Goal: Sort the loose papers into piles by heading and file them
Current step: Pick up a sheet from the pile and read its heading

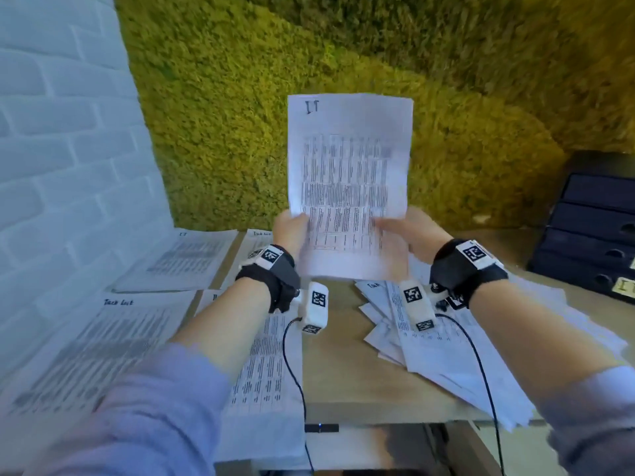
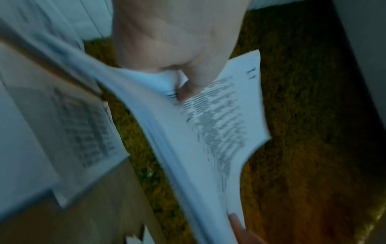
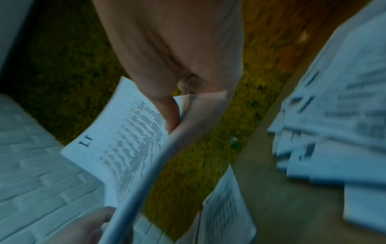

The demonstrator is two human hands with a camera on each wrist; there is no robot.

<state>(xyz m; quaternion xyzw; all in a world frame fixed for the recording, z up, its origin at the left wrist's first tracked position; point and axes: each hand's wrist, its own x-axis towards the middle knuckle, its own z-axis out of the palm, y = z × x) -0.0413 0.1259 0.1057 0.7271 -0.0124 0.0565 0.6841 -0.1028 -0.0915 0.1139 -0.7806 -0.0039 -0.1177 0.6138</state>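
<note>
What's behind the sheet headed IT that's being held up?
Behind the white printed sheet is the green moss wall. The fingers of both hands and part of the wooden desk are hidden.

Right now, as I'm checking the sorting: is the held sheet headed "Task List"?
No, the sheet that both hands hold up is headed "IT" at its top left.

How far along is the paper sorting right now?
Partly done. Sorted piles already lie on the desk's left, including an IT pile and a Task List pile. In hand: the left hand and right hand hold up an IT sheet. Left: the loose heap and filing into the drawer unit.
</note>
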